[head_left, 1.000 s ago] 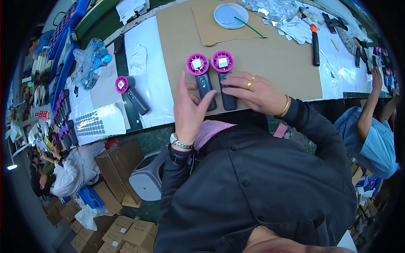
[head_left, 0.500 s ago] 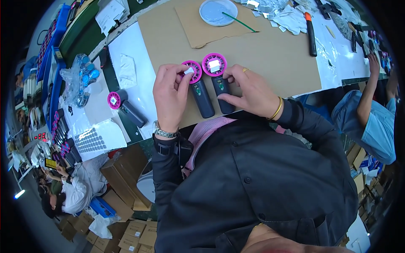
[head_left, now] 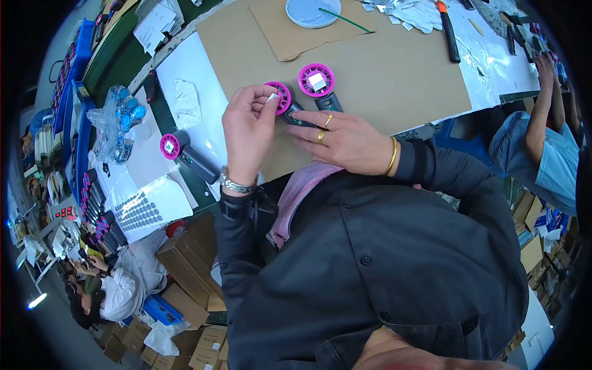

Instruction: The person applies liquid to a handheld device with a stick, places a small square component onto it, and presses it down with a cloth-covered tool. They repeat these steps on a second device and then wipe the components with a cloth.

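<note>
Two dark handheld fans with pink round heads lie side by side on a cardboard sheet (head_left: 401,80). At the left fan (head_left: 285,92), my left hand (head_left: 248,135) pinches a small whitish piece (head_left: 272,97) against or just over the head; the fingers partly cover it. My right hand (head_left: 354,145) lies across the handles, its fingers closed over the left fan's grip, with the thumb hidden. The right fan (head_left: 330,90) carries a silvery square at the centre of its head. Its lower handle is hidden under my right hand.
Left of the cardboard lies another fan (head_left: 200,165), near a sheet of grey oval stickers (head_left: 139,209) and a bag of blue round parts (head_left: 123,117). Beyond are a white dish (head_left: 312,17) with a green stick (head_left: 345,20) and an orange-and-black tool (head_left: 450,37). Co-workers sit at both sides.
My right hand has moved left from the right fan onto the left fan's handle. The right fan has shifted slightly away from me. My left hand still pinches the whitish piece.
</note>
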`<control>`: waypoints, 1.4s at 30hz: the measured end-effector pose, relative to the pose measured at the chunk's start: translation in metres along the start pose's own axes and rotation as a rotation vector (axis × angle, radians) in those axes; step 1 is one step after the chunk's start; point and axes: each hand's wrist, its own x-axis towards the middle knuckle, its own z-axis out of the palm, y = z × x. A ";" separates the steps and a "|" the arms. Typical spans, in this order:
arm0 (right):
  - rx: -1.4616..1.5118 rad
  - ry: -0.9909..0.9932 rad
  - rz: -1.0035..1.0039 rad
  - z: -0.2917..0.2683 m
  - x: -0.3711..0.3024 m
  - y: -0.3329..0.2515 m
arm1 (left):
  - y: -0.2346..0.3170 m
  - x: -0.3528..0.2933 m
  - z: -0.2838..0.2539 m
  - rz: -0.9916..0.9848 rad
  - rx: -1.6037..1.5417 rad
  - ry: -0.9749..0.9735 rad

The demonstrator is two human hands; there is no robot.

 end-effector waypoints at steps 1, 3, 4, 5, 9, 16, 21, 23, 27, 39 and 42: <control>0.009 -0.037 0.024 0.005 -0.003 -0.002 | -0.003 0.002 -0.006 -0.077 -0.157 -0.048; 0.019 -0.074 0.049 0.010 -0.006 -0.004 | -0.006 0.000 -0.010 -0.154 -0.312 -0.097; 0.060 -0.057 0.069 0.012 -0.007 -0.004 | -0.007 -0.003 -0.010 0.077 -0.097 -0.070; 0.102 -0.041 0.089 0.014 -0.007 -0.004 | -0.006 -0.006 -0.010 0.306 0.119 -0.042; 0.119 -0.005 0.106 0.016 -0.009 -0.005 | 0.001 -0.016 -0.004 0.387 0.138 0.048; 0.115 0.008 0.098 0.015 -0.009 -0.005 | 0.003 -0.020 -0.011 0.198 0.173 0.040; 0.103 0.004 0.084 0.013 -0.006 -0.003 | 0.002 0.002 -0.011 -0.025 0.089 -0.002; 0.103 -0.002 0.084 0.012 -0.006 -0.003 | 0.002 0.004 -0.010 -0.201 -0.010 -0.022; 0.076 -0.017 0.105 0.010 -0.005 -0.006 | 0.001 0.000 -0.004 -0.215 -0.132 0.027; 0.084 -0.005 0.101 0.013 -0.005 -0.011 | 0.008 -0.013 -0.006 0.142 0.376 0.125; 0.083 -0.013 0.104 0.012 -0.005 -0.011 | 0.013 -0.002 -0.011 -0.259 0.260 0.047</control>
